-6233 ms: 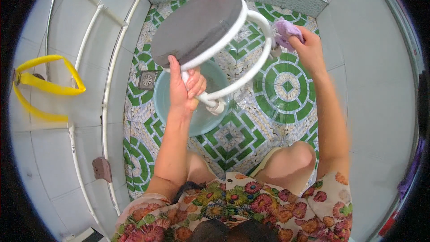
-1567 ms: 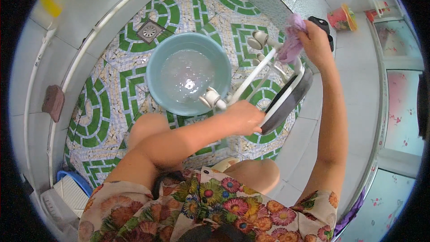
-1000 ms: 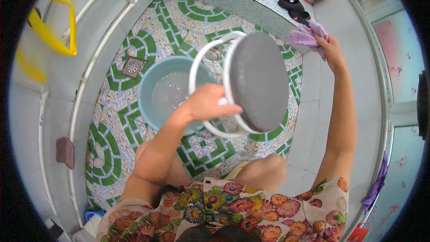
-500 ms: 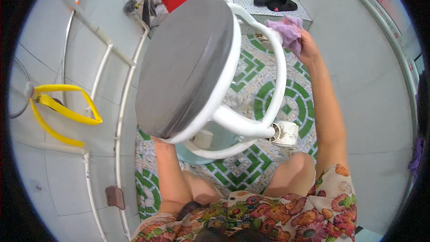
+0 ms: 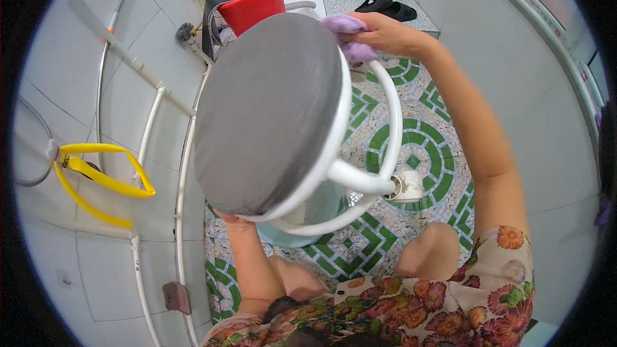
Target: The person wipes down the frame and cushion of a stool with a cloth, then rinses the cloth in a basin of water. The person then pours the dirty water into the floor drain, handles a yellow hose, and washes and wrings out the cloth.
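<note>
A round stool [image 5: 270, 115] with a dark grey seat and white tubular frame is tilted in front of me. Its seat slants toward the left. My left hand [image 5: 235, 220] grips the stool at the near lower rim, with the fingers mostly hidden beneath it. At the far side, my right hand [image 5: 389, 35] presses a bunched lavender cloth [image 5: 346, 24] round a white leg where it meets the seat. A dirty white caster [image 5: 409, 186] sticks out at the right of the frame's ring. Below the stool, a light blue basin [image 5: 292, 238] is partly covered.
White pipes [image 5: 183, 173] run along the left tiled wall, near a yellow-framed item [image 5: 109, 183]. Behind the stool stands a red bucket [image 5: 254, 9] with dark material over it. Black slippers [image 5: 387, 8] lie on the raised floor beyond. A grey wall [image 5: 520, 135] closes the right.
My right hand has moved left with the cloth, from the outer ring to the leg near the seat. The stool has tipped slightly, so its seat faces me more.
</note>
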Motion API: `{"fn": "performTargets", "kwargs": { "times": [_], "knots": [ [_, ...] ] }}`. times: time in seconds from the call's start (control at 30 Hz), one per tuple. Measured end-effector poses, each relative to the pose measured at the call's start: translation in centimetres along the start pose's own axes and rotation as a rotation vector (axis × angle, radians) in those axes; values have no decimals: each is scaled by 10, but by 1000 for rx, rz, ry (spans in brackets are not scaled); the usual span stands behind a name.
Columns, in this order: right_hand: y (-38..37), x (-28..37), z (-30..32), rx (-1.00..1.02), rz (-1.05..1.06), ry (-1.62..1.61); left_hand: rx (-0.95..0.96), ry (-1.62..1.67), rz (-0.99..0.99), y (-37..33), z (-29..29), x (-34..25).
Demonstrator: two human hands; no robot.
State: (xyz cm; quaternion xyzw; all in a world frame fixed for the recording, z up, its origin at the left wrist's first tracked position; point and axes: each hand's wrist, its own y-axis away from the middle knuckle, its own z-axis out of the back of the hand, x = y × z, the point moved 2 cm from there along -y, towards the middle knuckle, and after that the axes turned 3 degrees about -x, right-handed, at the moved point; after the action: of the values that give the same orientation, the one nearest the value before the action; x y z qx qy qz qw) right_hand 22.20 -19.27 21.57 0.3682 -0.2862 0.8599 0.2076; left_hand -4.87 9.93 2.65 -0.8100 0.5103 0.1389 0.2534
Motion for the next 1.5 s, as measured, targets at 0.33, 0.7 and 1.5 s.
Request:
{"fn": "performTargets", "kwargs": {
  "times": [0.33,0.7,1.5],
  "knots": [
    [3,-66,36,-263,-313,-549,-38,41,130,9,8,19],
    [-8,-68,-58,41,148,-1332,-13,59,148,7,13,26],
    [56,-47,-45,-231,-197,377,-98,75,454,-10,-49,43]
  ]
}}
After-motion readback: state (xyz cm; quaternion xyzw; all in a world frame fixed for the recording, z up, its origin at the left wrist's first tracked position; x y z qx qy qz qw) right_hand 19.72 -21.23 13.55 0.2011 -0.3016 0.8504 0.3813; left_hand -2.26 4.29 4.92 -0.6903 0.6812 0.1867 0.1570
